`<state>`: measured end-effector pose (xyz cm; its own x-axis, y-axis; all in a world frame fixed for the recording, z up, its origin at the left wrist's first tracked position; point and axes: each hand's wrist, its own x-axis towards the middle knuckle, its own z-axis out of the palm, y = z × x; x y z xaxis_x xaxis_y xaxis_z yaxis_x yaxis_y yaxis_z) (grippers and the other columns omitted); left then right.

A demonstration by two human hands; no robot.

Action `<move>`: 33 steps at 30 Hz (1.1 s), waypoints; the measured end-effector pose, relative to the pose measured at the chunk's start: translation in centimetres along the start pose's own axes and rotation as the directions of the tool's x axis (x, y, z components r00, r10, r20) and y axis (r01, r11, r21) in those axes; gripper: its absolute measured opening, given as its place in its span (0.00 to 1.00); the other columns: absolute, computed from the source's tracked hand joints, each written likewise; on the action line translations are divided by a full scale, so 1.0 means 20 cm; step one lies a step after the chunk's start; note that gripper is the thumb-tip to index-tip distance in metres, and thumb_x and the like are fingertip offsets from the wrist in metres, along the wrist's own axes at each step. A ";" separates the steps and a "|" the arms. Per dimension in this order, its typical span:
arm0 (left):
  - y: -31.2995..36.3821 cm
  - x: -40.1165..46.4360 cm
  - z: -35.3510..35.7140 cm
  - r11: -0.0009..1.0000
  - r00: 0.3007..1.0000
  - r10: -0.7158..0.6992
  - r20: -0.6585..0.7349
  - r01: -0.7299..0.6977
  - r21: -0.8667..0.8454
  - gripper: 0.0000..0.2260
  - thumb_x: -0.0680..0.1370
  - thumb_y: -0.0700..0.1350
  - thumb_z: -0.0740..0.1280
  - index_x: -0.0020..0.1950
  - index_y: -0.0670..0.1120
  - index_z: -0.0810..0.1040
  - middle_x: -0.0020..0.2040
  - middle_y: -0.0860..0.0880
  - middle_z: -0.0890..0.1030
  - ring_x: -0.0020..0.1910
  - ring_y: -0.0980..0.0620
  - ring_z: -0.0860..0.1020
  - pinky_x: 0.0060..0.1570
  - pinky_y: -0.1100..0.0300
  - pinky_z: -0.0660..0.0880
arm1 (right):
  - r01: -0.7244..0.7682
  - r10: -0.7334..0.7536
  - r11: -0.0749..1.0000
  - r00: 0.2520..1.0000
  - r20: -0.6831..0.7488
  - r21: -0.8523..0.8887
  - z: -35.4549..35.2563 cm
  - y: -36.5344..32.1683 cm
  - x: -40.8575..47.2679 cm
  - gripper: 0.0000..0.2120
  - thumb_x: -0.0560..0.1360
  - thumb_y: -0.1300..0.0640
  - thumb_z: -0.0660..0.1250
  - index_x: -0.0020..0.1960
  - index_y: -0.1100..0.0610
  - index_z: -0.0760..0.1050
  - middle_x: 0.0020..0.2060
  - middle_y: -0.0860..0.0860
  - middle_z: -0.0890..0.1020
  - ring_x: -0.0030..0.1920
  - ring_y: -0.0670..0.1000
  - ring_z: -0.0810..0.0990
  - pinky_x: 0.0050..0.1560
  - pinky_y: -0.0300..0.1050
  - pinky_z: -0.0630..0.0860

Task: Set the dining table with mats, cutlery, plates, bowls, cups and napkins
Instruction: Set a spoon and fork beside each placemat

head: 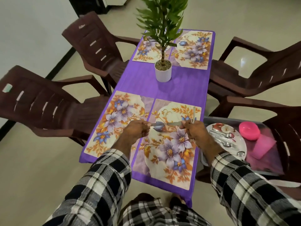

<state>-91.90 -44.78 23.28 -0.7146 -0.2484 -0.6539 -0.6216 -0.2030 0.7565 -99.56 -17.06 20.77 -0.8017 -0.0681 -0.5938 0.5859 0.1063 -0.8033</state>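
Soft, even indoor light fills the scene, moderately bright, and throws only faint shadows. The purple-clothed rectangular bench (pixel 162 88) shows a mild sheen along its middle. To the right of the bench, a white patch of glare sits on the glossy pale tiled floor (pixel 247 61), seen through the arm of a dark brown plastic chair (pixel 260 70). Wide-angle distortion bends the chairs on either side of the bench outward and curves the floor lines at the frame edges. The whole picture is slightly soft; the round steel tray of cutlery (pixel 228 137) right of the bench is blurred, and the checked sleeves (pixel 101 181) nearest the camera look smeared.
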 end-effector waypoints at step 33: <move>-0.03 -0.07 0.03 0.991 0.921 -0.031 0.388 -0.023 0.135 0.06 0.82 0.38 0.71 0.54 0.35 0.85 0.46 0.38 0.86 0.37 0.48 0.82 0.36 0.59 0.80 | 0.154 -0.148 0.946 0.988 0.043 -0.284 0.21 0.19 -0.54 0.05 0.78 0.61 0.76 0.46 0.63 0.85 0.34 0.48 0.87 0.37 0.46 0.85 0.36 0.34 0.77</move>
<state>-90.68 -43.83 23.83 -0.7632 0.1449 -0.6297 -0.6426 -0.0673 0.7633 -88.11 -20.12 23.95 -0.8736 -0.1259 -0.4701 0.3978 0.3715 -0.8389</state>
